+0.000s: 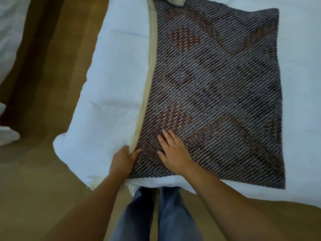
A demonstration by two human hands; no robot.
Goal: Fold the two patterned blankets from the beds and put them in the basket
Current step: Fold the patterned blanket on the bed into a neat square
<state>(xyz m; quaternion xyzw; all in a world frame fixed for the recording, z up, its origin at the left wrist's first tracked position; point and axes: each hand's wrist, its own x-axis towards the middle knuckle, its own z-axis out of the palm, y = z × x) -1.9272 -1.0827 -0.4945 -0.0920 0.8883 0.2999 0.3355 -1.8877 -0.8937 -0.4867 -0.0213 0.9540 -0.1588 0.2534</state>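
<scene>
At the far left lies the white bedding of a second bed [10, 40], and a strip of brown wooden floor [43, 84] separates it from the bed [118, 58] the person stands against. This bed is covered in white, and the person's blue jeans [156, 214] touch its near edge.

A cream border [149, 75] runs from the far edge of the bed down to the near edge, along the left side of the patterned blanket [217, 84]. The left hand [122, 162] grips the blanket's near-left corner close to the bed's near edge. Its thumb is on top of the weave and its fingers are curled under the cream edge.

The blanket lies flat on the bed as a dark grey rectangle with rust-red motifs. The right hand [173, 152] presses down on it just beside the left hand, palm flat, fingers [166, 136] straight and slightly spread, holding nothing.

At the far edge, a knotted pale cloth [173, 0] touches the blanket's top-left corner.
</scene>
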